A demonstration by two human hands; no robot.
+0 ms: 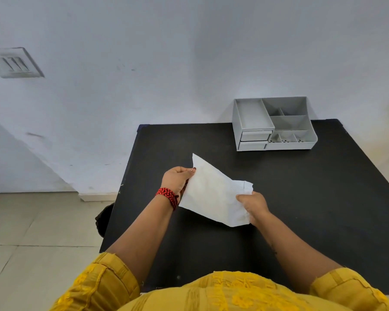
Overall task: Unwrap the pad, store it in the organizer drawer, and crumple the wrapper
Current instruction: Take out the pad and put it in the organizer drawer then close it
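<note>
The black counter [301, 198] carries a grey organizer [274, 124] at its far edge, drawers shut. The wrapped pad [213, 194] is held above the counter's middle, long axis running far-left to near-right. The left hand [177, 180] pinches its left edge and the right hand [254, 205] its right end, apparently to tear it open.
</note>
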